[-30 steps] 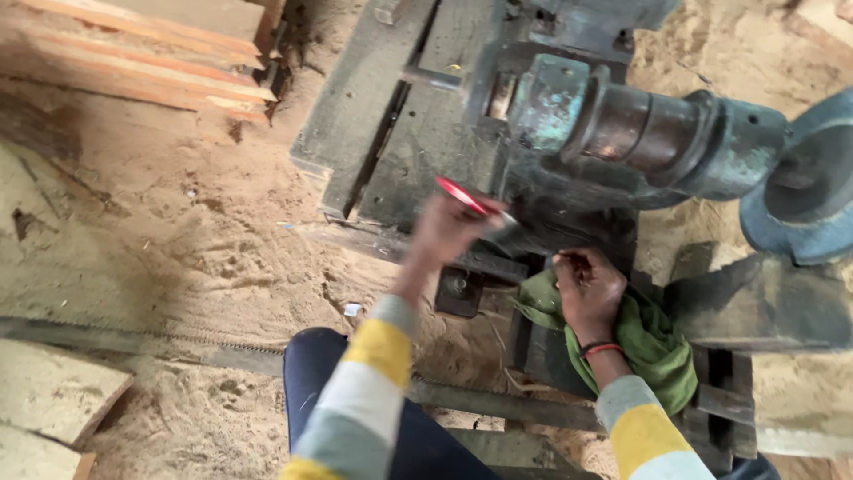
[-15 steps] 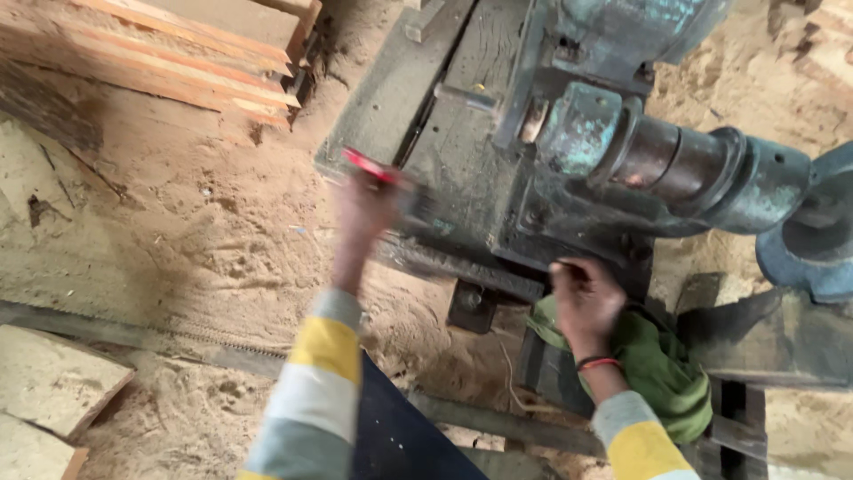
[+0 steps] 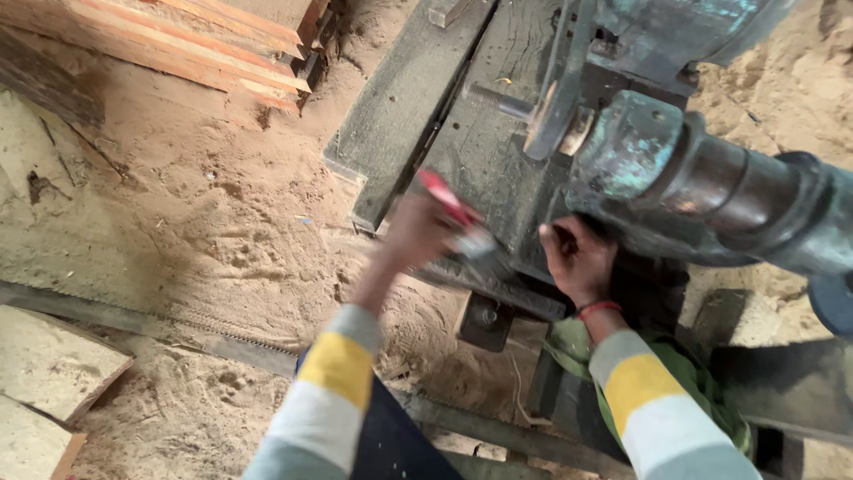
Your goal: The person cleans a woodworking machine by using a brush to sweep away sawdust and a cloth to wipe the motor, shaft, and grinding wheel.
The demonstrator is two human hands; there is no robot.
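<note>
1. Red-handled tool point(image 3: 451, 206): my left hand point(image 3: 416, 233) has its fingers wrapped closed around it, just left of the machine's lower housing. Its long axis runs from upper left down to lower right, and the pale working end points toward my right hand.
2. My right hand point(image 3: 577, 260) sits just right of that tip, fingers curled against the dark underside of the machine point(image 3: 657, 169); I cannot tell whether they pinch anything. It is the nearer hand to the fitting.
3. A green cloth point(image 3: 702, 382) lies near, under my right sleeve.
4. Sawdust floor point(image 3: 178, 231) spreads left.
5. Farther off, the flat bed point(image 3: 400, 133) and the rusty shaft point(image 3: 729, 191); stacked planks point(image 3: 178, 44) lie far left.
</note>
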